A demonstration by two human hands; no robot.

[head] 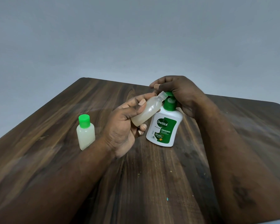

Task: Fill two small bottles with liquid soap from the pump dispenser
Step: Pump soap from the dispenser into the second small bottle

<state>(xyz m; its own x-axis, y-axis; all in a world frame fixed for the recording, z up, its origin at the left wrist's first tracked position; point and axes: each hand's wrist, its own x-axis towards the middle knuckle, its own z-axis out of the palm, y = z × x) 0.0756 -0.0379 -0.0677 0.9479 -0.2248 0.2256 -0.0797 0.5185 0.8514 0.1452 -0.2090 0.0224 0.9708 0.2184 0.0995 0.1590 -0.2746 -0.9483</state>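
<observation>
A white pump dispenser (166, 126) with a green label and green pump stands upright on the wooden table (152, 175). My right hand (179, 94) rests over the pump head, fingers curled on it. My left hand (126, 122) holds an uncapped small bottle (148, 110) tilted, its open neck up against the pump's spout. This bottle is largely full of cloudy pale soap. A second small bottle (85, 132), closed with a green cap and filled with the same pale soap, stands upright to the left, partly behind my left forearm.
The dark wooden table runs to a far corner (83, 78) and a right edge (278, 104), with a plain grey wall behind. A few small crumbs (167, 198) lie on the near part of the table.
</observation>
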